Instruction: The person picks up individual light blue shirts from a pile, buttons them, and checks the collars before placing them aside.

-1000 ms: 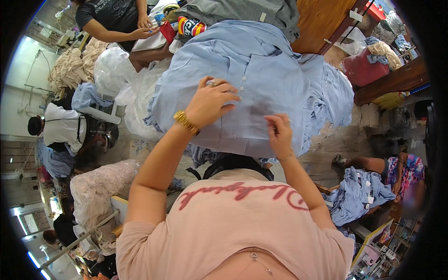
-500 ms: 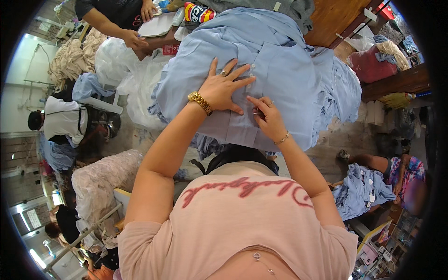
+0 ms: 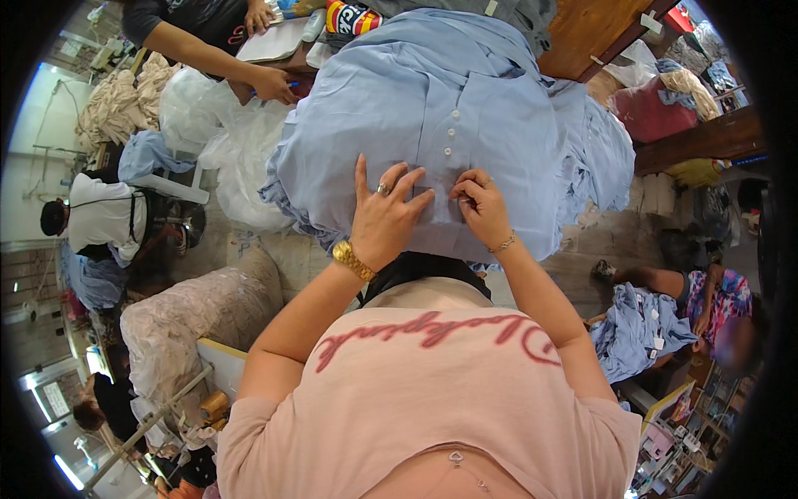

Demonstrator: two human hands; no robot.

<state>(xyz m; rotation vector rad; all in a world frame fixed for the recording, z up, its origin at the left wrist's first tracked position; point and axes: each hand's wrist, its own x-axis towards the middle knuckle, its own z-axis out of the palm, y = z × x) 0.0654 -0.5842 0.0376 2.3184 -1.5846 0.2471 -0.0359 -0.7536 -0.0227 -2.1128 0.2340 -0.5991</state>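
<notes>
A light blue buttoned shirt (image 3: 507, 141) lies spread on top of a thick heap of the same cloth in front of me. Several small white buttons (image 3: 451, 133) run down its front band. My left hand (image 3: 389, 208), with a ring and a gold watch, rests on the shirt left of the band, fingers spread. Just right of the band my right hand (image 3: 484, 206) is closed, its fingertips pinched together at the cloth below the lowest visible button. The thumb is mostly hidden, so the exact fold it grips is unclear.
Across the heap, a co-worker's hand (image 3: 273, 86) reaches near a table holding white papers (image 3: 270, 46). Clear plastic sheeting (image 3: 249, 179) hangs at the left of the heap. A large wrapped bundle (image 3: 195, 324) stands lower left. At right, a seated person has blue garments (image 3: 640, 333).
Both my hands have slid down the shirt toward me. My right fingers went from a pointed index to a pinch. The co-worker's arm has stretched nearer the heap.
</notes>
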